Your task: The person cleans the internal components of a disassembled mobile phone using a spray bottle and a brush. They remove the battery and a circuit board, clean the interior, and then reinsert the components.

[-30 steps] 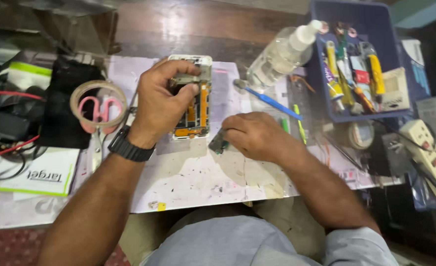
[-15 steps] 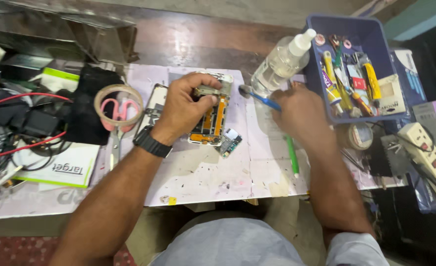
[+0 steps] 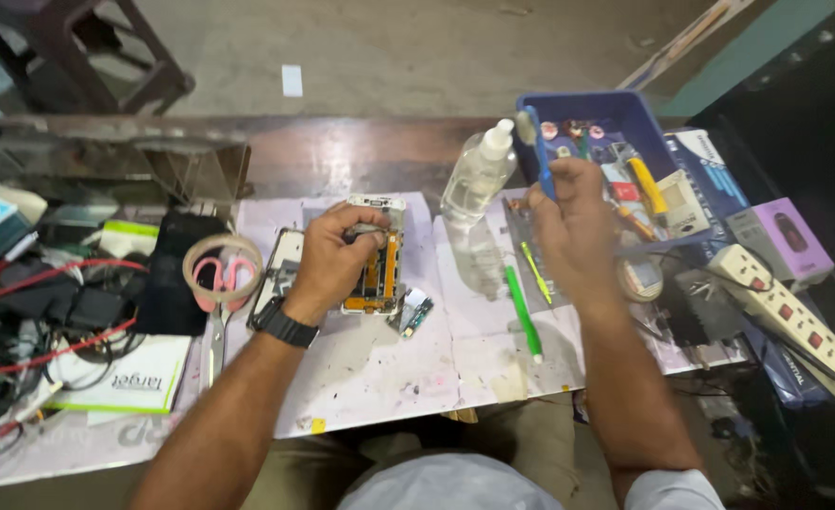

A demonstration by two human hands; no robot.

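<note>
- Opened phone (image 3: 378, 274) lies flat on the white work mat (image 3: 379, 368), pinned under the left hand (image 3: 334, 255), fingers closed on its upper edge.
- Right hand (image 3: 573, 222) is wrapped round a blue brush (image 3: 536, 151), raised beside the blue tray (image 3: 625, 113); step looks like cleaning the board, so the brush must come down accurately.
- Clear bottle (image 3: 476, 179) stands between the hands, in the path.
- Small circuit piece (image 3: 413, 312) lies just beside the phone; green tool (image 3: 523, 312) near.

Grey concrete floor (image 3: 389, 47) beyond a dark wooden workbench (image 3: 342, 151).
</note>
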